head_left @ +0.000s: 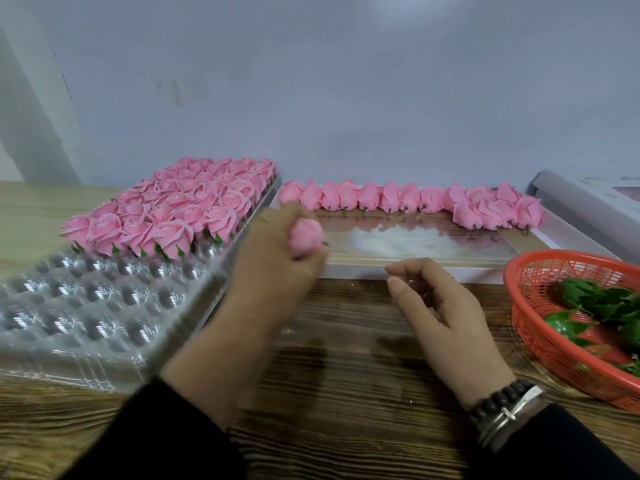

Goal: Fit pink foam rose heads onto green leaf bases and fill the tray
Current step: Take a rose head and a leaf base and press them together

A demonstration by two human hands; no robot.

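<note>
My left hand grips a pink foam rose head, its short stem pointing right. It hovers between the clear plastic tray and the flat box. My right hand floats over the wooden table, fingers loosely curled, holding nothing. The tray's far half carries several finished roses with green leaf bases; its near cells hold nothing. A row of loose pink rose heads lies along the far edge of the flat box. Green leaf bases lie in a red mesh basket at the right.
The tray tilts up toward me at the left on the wooden table. A white box lid leans at the far right. A pale wall rises close behind everything.
</note>
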